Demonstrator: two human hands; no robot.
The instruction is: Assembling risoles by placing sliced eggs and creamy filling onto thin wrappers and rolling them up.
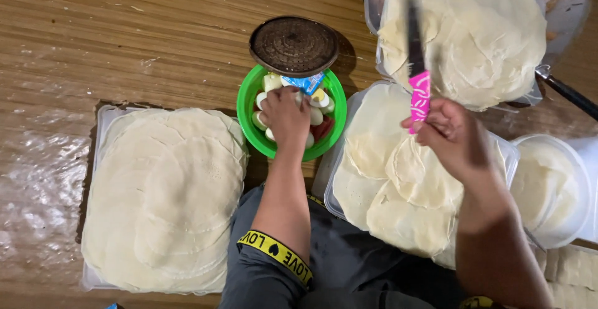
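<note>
Left hand (286, 114) is down inside a green bowl (249, 100), fingers curled over halved boiled eggs (319, 100); can't tell if it actually grips one. The bowl also has a blue packet (305, 83) and something red (322, 128) in it, and sits on the wooden floor (124, 28) between the person's knees and a round brown woven lid (294, 45) that overlaps the bowl's far rim. Right hand (451, 136) is closed around the pink patterned handle of a knife (416, 66), dark blade pointing away from the body, blurred, raised over a clear plastic container (349, 113) filled with overlapping thin pale round wrappers (398, 184). Beyond the blade, another container holds a bigger stack of wrappers (479, 35). Left of the bowl, a large stack of round wrappers (165, 197) lies on a flat tray (103, 119), well apart from the hands. At far right a small round tub (551, 187) holds more pale sheets, and a dark pan handle (570, 94) pokes in. Crinkled clear plastic film (31, 184) lies on the floor at the left edge. Person's dark trousers (336, 265) with a yellow printed strip are at bottom centre.
</note>
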